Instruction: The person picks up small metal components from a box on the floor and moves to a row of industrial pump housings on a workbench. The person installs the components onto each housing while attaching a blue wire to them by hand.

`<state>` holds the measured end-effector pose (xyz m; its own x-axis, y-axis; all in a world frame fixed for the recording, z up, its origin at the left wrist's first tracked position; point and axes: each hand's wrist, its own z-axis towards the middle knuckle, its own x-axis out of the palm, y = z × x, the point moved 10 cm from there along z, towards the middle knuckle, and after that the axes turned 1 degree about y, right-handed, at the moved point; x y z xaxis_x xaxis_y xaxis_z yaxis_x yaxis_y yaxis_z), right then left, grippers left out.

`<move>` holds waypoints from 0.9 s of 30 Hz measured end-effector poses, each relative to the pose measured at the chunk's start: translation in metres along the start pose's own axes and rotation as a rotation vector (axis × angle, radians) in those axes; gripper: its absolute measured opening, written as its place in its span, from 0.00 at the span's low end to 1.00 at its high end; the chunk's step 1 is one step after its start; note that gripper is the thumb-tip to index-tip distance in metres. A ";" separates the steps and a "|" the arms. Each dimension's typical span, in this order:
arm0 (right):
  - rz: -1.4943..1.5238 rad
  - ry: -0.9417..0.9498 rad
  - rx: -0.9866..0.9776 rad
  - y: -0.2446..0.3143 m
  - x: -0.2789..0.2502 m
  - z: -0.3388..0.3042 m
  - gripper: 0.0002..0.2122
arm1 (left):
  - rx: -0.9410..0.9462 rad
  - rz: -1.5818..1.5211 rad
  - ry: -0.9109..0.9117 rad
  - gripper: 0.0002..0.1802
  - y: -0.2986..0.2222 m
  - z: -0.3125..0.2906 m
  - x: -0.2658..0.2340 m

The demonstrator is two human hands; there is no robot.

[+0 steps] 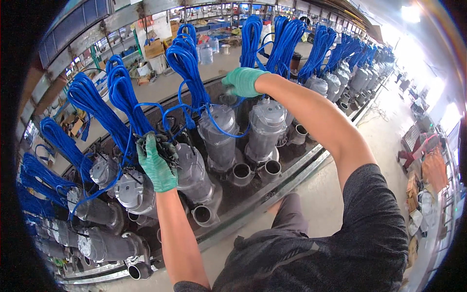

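My left hand point(154, 163), in a green glove, is closed around a bunch of small black parts point(169, 152) whose kind I cannot make out. It is above a grey submersible pump point(191, 168), beside a coil of blue cable point(127, 100). My right hand point(244, 82), also gloved in green, reaches across behind another grey pump point(268, 121). Its fingers are curled, and what they hold, if anything, is hidden. Between my hands a third pump point(217, 130) stands upright, with a tall blue cable bundle point(187, 73) behind it and a loose blue loop across its front.
Pumps with blue cable coils continue in rows to the left and far right on a dark bench with a metal edge rail point(292, 181). Clear plastic bottles point(206, 54) and cardboard boxes point(154, 48) stand beyond. Bags and an orange sack point(434, 168) lie by the right wall.
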<state>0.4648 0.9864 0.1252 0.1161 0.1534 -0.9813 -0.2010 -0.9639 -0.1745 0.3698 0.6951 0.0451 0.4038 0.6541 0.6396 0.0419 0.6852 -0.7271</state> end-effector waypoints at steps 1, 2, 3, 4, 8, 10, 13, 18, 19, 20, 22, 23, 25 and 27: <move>-0.021 -0.001 0.000 0.005 -0.004 -0.003 0.22 | -0.005 0.006 -0.020 0.11 -0.001 0.000 0.000; 0.008 -0.022 0.009 0.004 -0.002 -0.001 0.22 | -0.006 0.009 -0.011 0.11 -0.001 0.000 -0.001; 0.036 -0.045 0.023 0.000 0.001 0.002 0.23 | -0.007 0.009 0.002 0.11 -0.001 0.001 0.000; 0.063 -0.068 0.037 -0.005 0.005 0.004 0.23 | -0.009 0.009 0.016 0.11 -0.001 0.001 0.001; 0.182 -0.067 0.102 -0.009 0.014 0.017 0.23 | 0.001 -0.009 0.024 0.10 0.001 0.003 0.002; 0.379 0.066 0.175 0.004 0.005 0.003 0.27 | 0.003 -0.022 -0.007 0.10 0.001 0.004 -0.003; 0.784 0.162 0.023 -0.012 0.023 0.005 0.25 | -0.005 0.002 0.005 0.09 0.001 0.002 0.002; 0.172 -0.115 0.041 0.002 0.003 0.020 0.25 | -0.017 -0.001 0.018 0.08 0.002 0.003 0.000; 0.192 -0.105 0.152 0.002 0.007 0.026 0.23 | -0.013 -0.004 0.016 0.08 0.002 0.003 -0.001; 0.212 -0.095 0.263 0.001 0.013 0.028 0.23 | -0.016 -0.004 0.011 0.08 0.004 0.004 -0.003; 0.218 -0.158 0.285 0.009 0.014 0.030 0.20 | -0.017 -0.003 0.000 0.08 0.003 0.005 -0.006; 0.049 -0.137 0.171 -0.006 0.035 0.056 0.20 | -0.016 -0.009 0.009 0.08 0.004 0.005 -0.002; -0.187 -0.057 0.026 -0.014 0.063 0.076 0.19 | -0.020 -0.013 0.018 0.08 0.007 0.004 0.001; -0.330 0.035 -0.047 0.005 0.055 0.069 0.17 | -0.011 0.007 -0.011 0.08 0.000 0.003 -0.005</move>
<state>0.4029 1.0053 0.0644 0.2008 0.4518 -0.8692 -0.1018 -0.8729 -0.4772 0.3655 0.6929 0.0426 0.3945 0.6620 0.6373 0.0493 0.6773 -0.7340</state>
